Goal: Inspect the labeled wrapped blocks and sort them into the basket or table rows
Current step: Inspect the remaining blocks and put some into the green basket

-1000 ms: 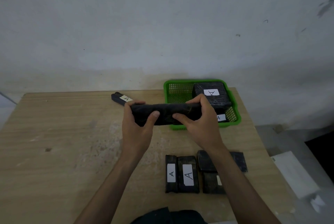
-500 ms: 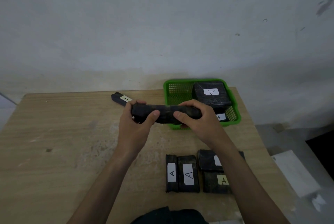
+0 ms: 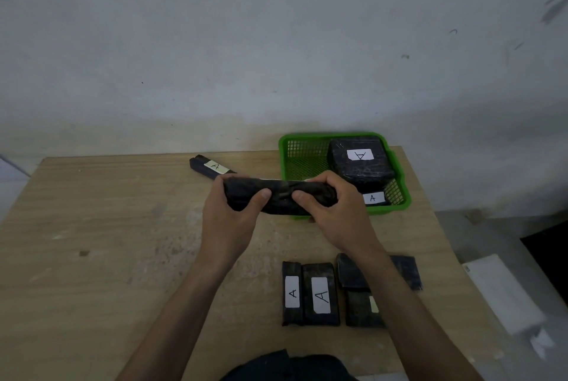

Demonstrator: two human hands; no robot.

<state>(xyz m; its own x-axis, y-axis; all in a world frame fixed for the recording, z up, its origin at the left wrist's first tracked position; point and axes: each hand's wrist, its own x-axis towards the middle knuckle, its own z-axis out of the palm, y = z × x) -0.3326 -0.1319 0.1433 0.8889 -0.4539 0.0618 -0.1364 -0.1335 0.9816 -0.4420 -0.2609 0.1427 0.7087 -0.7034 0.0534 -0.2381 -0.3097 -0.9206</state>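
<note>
A long black wrapped block (image 3: 281, 196) hangs level above the table, held at both ends. My left hand (image 3: 229, 221) grips its left end and my right hand (image 3: 333, 216) grips its right end, thumbs on the near face; no label shows on it. Behind it stands a green basket (image 3: 302, 153) with a large block labeled A (image 3: 359, 159) and a second labeled block (image 3: 373, 198) under it. A slim labeled block (image 3: 209, 166) lies at the table's far edge. Near me lies a row of labeled blocks (image 3: 319, 293).
The wooden table (image 3: 92, 242) ends just right of the basket and the block row. More dark blocks (image 3: 405, 271) lie partly hidden under my right forearm. A white object (image 3: 504, 297) lies on the floor to the right. A wall rises behind.
The held block has turned slightly in my hands, and both hands have shifted a little along it. My right forearm now covers the labels of the near right blocks.
</note>
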